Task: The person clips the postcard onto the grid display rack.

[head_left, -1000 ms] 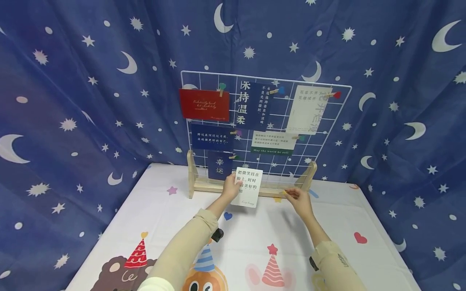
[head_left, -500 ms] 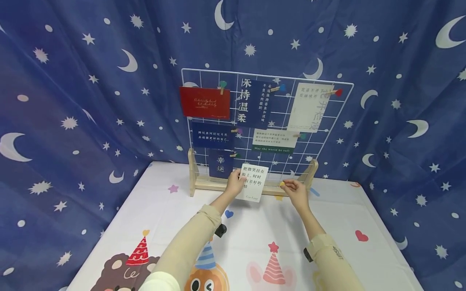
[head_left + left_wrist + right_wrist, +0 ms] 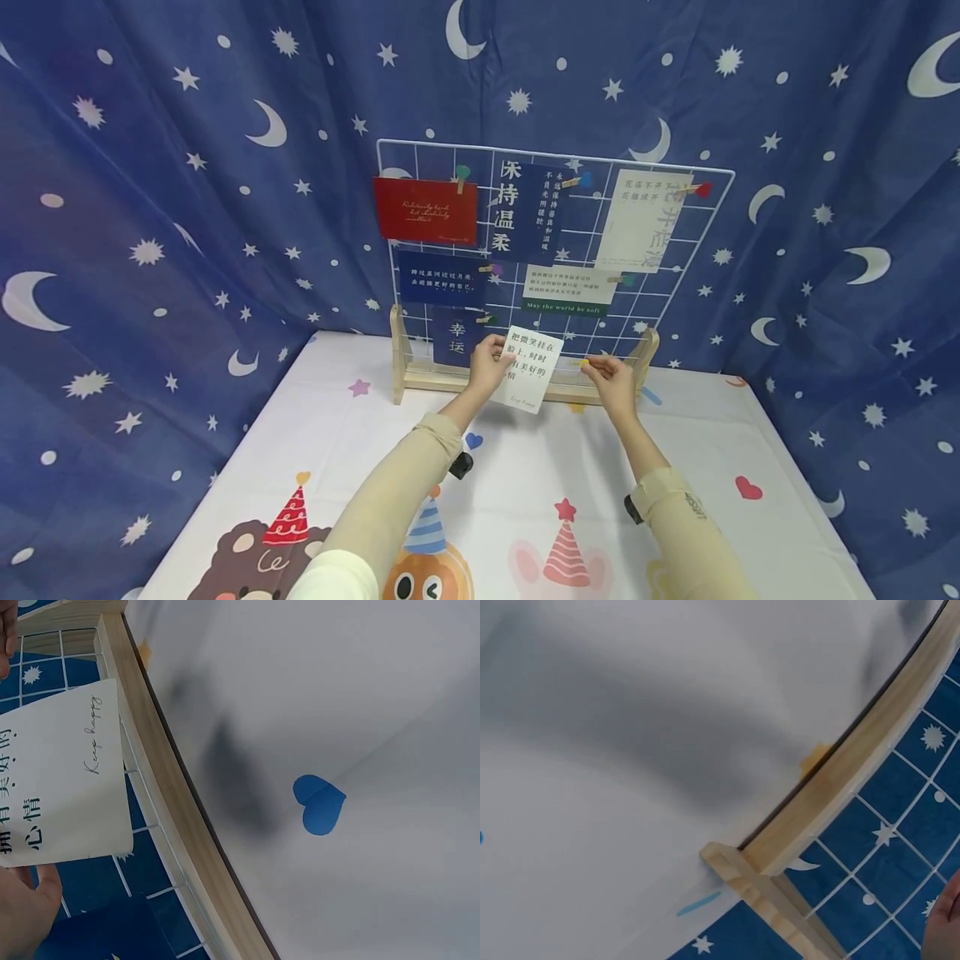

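A white card (image 3: pixel 531 371) with dark writing is held by its left edge in my left hand (image 3: pixel 489 367), in front of the lower part of the white wire grid (image 3: pixel 556 156). It tilts a little. My right hand (image 3: pixel 617 388) pinches a small clothespin with a yellow piece (image 3: pixel 585 362) at its end, just right of the card and apart from it. In the left wrist view the card (image 3: pixel 67 776) shows up close, with the thumb at its edge. Only a sliver of the right hand (image 3: pixel 943 922) appears in the right wrist view.
Several cards hang from the grid on clothespins, among them a red card (image 3: pixel 426 212) and a dark blue card (image 3: pixel 456 337) beside my left hand. A wooden stand (image 3: pixel 397 354) carries the grid on a table with a printed white cloth (image 3: pixel 330 425). A starry curtain (image 3: pixel 225 208) hangs behind.
My left hand has moved up and to the right with the white card, which now tilts more. The right hand has risen slightly with the clothespin.
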### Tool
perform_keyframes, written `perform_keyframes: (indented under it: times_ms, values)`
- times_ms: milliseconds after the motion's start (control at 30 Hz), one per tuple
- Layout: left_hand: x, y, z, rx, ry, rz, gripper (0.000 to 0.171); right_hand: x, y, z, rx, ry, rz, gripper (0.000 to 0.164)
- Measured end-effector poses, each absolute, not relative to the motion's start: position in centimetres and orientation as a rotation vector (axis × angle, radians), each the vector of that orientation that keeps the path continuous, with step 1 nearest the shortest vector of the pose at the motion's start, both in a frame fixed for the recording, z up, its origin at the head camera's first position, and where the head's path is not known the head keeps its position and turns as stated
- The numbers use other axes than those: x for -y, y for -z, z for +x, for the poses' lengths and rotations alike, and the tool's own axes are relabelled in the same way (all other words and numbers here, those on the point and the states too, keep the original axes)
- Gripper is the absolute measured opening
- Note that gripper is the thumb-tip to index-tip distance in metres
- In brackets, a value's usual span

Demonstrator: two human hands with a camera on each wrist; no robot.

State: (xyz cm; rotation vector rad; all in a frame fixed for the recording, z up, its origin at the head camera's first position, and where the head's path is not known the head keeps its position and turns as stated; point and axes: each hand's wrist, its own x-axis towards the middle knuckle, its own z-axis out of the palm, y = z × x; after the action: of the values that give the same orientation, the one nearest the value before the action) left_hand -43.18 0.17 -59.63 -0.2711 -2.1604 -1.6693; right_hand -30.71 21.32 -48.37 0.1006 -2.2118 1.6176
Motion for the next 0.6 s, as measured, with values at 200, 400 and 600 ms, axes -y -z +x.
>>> perform_keyframes:
  times_ms: [200,400,600]
  values:
    - [-1.1,64.7,-47.8,2.125,1.71,-0.221,0.028,-20.9,47.4,-31.2,2.186,-1.657,0.032,0.024]
    - [-2.2,69.6,-53.0,2.109,1.725,-0.211,0.031,-21.0,46.5,-31.7,2.112,-1.687,0.039,0.022]
    - [-2.8,66.0,-50.4,2.097,1.742,-0.12,0.028,-21.0,45.7,-32.2,2.094,-1.643,0.028,0.021]
